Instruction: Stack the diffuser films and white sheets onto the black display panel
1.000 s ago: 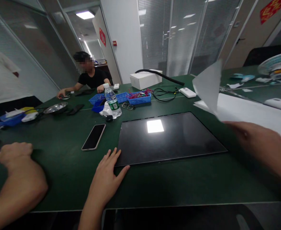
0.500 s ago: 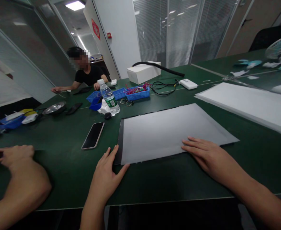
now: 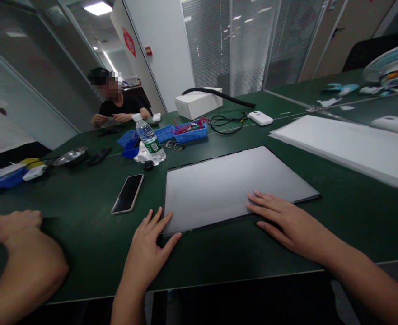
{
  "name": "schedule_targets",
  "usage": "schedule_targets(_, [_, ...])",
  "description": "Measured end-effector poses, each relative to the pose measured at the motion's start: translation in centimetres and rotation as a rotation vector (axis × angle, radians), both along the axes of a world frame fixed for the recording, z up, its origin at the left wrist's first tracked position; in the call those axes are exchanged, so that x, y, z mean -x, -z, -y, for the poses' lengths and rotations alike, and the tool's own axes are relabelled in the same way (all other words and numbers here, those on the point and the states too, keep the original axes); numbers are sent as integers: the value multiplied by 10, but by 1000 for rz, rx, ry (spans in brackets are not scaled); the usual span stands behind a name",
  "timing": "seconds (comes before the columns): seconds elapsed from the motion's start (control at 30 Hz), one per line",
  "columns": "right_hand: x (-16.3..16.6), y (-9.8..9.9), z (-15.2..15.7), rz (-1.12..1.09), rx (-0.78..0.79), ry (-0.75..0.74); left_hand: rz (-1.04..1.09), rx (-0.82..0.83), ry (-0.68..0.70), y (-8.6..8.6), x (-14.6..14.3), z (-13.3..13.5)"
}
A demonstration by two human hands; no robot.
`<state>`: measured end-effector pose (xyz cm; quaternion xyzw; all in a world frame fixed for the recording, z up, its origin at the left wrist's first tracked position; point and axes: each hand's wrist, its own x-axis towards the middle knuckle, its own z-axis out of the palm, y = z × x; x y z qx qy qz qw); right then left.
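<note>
A white sheet lies flat over a dark panel whose black edge shows along the right and near sides, on the green table. My left hand rests flat with spread fingers at the sheet's near left corner. My right hand lies palm down, fingers apart, on the sheet's near edge toward the right. Neither hand grips anything.
A black phone lies left of the sheet. Behind it stand a water bottle, glasses and blue trays. A stack of white sheets lies at right. Another person's hands rest at left; a person sits at the far end.
My right hand brought a white sheet from the right stack and laid it over the dark panel; it now sits squared on the panel. The left hand stayed at the corner.
</note>
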<state>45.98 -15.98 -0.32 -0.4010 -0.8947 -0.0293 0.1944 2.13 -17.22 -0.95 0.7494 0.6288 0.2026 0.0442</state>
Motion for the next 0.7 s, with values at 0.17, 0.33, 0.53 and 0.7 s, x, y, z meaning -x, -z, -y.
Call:
schedule_targets(0.17, [-3,4,0,5,-4,24,5,16,-16,-1,-2,0])
schedule_targets(0.33, [-4,9,0,-14,-30,83,0,34,-16,-1,-2,0])
schedule_targets(0.53, [-9,6,-1,9,-18,90,6,37,-42,-3,-4,2])
schedule_targets(0.7, [-115,12,-21,42,-29,400,-2,37,-65,-3,-4,3])
